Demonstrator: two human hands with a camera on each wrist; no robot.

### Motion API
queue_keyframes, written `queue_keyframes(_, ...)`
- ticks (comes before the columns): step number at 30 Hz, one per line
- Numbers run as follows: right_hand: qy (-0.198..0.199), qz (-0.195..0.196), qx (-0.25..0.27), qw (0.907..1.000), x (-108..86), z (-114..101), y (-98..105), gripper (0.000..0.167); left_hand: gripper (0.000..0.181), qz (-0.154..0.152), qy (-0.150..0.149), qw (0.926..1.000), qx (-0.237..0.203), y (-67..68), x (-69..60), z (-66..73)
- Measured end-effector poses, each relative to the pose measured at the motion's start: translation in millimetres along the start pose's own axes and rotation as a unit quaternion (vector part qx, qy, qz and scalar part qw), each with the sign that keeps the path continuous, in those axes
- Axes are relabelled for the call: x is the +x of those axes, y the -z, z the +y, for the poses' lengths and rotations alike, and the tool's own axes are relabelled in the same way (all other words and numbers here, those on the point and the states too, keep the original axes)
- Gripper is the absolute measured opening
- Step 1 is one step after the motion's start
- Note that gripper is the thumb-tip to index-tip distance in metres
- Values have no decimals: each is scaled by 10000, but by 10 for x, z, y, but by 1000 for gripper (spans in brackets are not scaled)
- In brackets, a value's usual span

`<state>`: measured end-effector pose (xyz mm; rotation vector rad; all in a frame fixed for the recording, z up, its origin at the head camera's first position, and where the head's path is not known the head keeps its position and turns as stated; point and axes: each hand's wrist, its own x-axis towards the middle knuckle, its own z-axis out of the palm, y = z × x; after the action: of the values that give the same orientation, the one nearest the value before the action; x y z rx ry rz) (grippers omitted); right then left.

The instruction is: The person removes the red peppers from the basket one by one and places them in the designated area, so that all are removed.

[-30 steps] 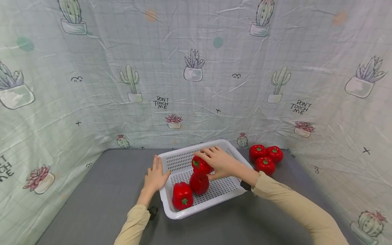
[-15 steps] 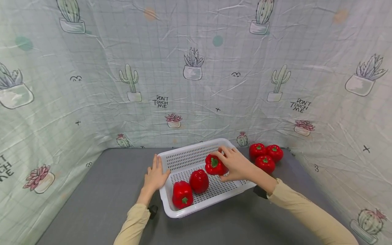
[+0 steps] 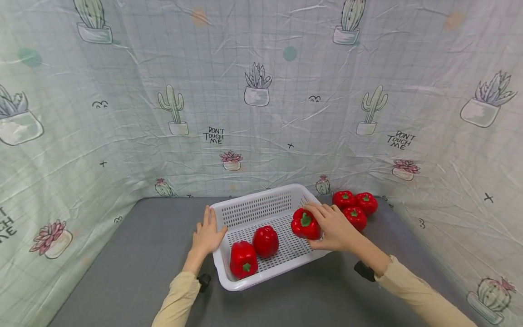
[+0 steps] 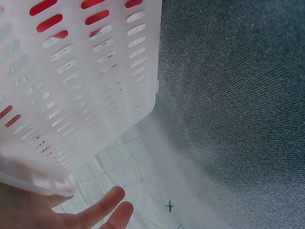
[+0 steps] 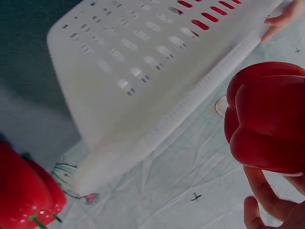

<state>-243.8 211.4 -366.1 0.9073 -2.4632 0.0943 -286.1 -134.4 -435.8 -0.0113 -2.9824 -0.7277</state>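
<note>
My right hand (image 3: 333,228) grips a red bell pepper (image 3: 305,223), its green stem facing left, above the right end of a white slotted basket (image 3: 278,271). In the right wrist view that pepper (image 5: 269,117) is held above the basket's rim. On the basket's left rim rests my left hand (image 3: 207,236), fingers extended; the left wrist view shows its fingers (image 4: 102,207) beside the slotted wall. Two more red bell peppers lie inside: one pepper (image 3: 244,260) in the near left corner, the other pepper (image 3: 266,241) beside it.
Right of the basket sits a group of three red bell peppers (image 3: 355,218) on the grey table (image 3: 135,263). A cactus-print curtain (image 3: 261,127) closes off the back and both sides.
My right hand has carried its pepper rightward inside the basket's outline, away from the two lying peppers. The left hand stays on the rim.
</note>
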Motion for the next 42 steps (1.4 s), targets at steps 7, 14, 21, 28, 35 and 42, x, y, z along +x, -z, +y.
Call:
queue_keyframes(7,-239,459,45,9986,-147,51,6,89,76,-42,33,10000,5,-1,5,1)
queue_keyframes(14,-582,682,222,9957,-309,141,32,90,76,-73,46,10000,-23,1,-4,18)
queue_keyframes(21,-936,735,284,9925,-461,233,33,92,76,-23,50,10000,7,0,-8,19)
queue_keyframes(28,-1239,871,252,9881,-633,346,38,87,76,19,45,10000,-25,2,-14,28)
queue_keyframes(35,-1608,869,275,9828,-805,470,73,87,76,-6,70,10000,62,9,-13,30)
queue_keyframes(42,-1998,818,429,9755,-966,588,100,84,76,-18,47,9999,97,1,1,31)
